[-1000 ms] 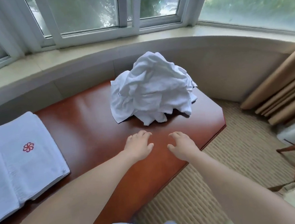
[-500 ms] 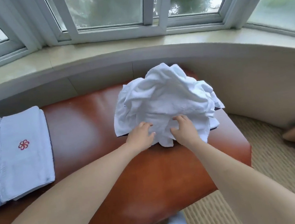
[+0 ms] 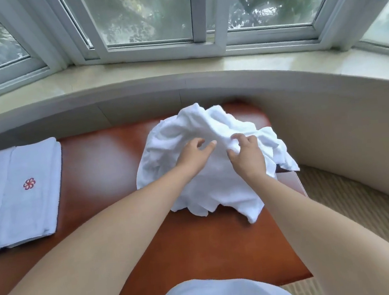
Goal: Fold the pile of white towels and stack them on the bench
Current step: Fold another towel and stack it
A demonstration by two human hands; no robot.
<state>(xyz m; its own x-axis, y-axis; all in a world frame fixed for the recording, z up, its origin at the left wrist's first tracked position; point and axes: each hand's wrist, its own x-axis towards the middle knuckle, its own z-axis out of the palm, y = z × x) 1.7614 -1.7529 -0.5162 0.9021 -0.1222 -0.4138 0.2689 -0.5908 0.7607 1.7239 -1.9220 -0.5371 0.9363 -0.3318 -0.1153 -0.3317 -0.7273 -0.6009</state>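
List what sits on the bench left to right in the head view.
Folded towels with red flower emblems → bare bench wood → left hand → right hand, both on the crumpled white towel pile.

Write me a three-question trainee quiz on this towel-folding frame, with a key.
1. True or false: the folded towels lie at the bench's left end.
2. What is the right hand doing? A) resting on bare wood B) gripping cloth of the crumpled towel pile C) touching the window sill
3. Fill in: the emblems on the folded towels are ____ in colour.

Key: 1 true; 2 B; 3 red. The left hand lies on the pile, fingers loosely spread.
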